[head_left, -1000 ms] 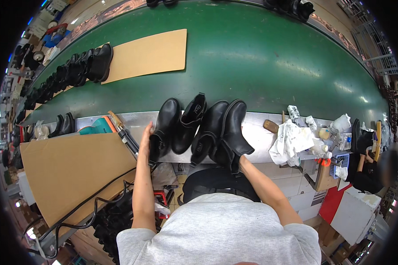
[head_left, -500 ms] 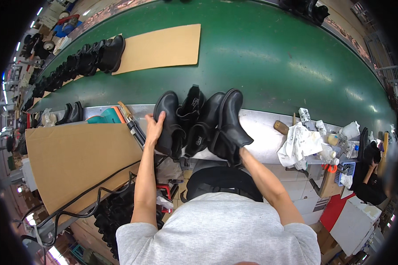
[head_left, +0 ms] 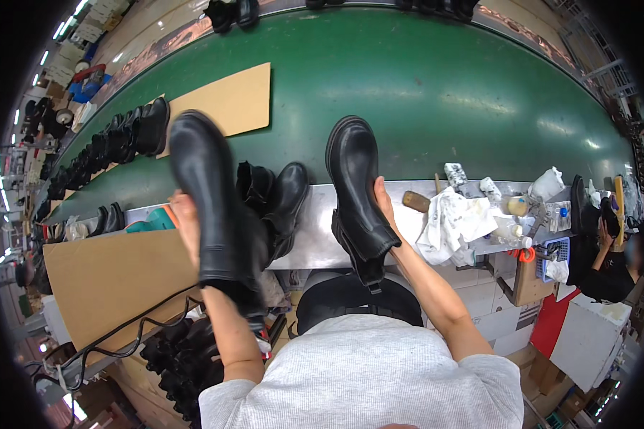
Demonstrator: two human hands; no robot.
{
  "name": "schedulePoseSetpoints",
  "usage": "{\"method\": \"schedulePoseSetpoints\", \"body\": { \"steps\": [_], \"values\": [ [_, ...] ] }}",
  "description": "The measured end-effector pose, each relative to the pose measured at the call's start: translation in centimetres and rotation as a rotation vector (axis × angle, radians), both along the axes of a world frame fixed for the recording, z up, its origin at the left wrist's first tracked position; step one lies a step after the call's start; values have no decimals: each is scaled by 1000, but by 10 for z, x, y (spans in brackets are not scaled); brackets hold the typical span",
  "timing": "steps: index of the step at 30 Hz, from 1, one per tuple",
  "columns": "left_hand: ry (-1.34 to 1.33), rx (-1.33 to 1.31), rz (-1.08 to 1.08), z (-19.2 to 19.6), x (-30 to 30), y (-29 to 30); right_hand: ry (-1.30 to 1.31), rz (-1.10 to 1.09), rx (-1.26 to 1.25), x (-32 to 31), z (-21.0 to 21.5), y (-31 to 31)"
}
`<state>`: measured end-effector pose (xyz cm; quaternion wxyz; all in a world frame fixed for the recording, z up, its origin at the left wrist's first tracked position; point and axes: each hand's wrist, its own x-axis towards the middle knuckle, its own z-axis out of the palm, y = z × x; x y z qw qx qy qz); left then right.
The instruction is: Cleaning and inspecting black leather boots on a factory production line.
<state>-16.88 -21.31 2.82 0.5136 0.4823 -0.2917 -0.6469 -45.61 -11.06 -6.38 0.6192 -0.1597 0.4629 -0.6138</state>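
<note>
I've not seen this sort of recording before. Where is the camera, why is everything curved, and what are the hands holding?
The one view comes from a wide fisheye camera worn on a person's head, looking down; that lens bends straight edges. There is no machine: two bare hands do the work, forearms entering from below. The left hand holds up a black boot, blurred by motion. The right hand holds a second black boot with its toe pointing away. Two more black boots lie on the metal bench edge between them. Beyond is a green conveyor belt carrying a cardboard sheet and a row of boots. White rags lie to the right.
</note>
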Motion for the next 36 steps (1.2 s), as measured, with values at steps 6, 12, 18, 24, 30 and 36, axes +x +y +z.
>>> {"method": "schedulePoseSetpoints", "body": {
  "steps": [6, 12, 18, 24, 30, 36],
  "values": [
    [541, 295, -205, -11, -139, 44, -237, -56, 15, -51, -4, 19],
    [529, 317, -443, -51, -165, 45, -311, -39, 28, -85, 1, 31],
    [411, 209, -500, -50, -183, 67, -423, 64, 85, -99, -1, 40],
    [590, 508, -581, -113, -176, 69, -409, 49, 155, -96, -5, 43],
    [-159, 487, -487, -184, -145, 57, -357, 32, 206, -82, -2, 54],
    [-446, -175, -327, -92, -178, 33, -121, 96, 176, -66, 25, 63]
  ]
}}
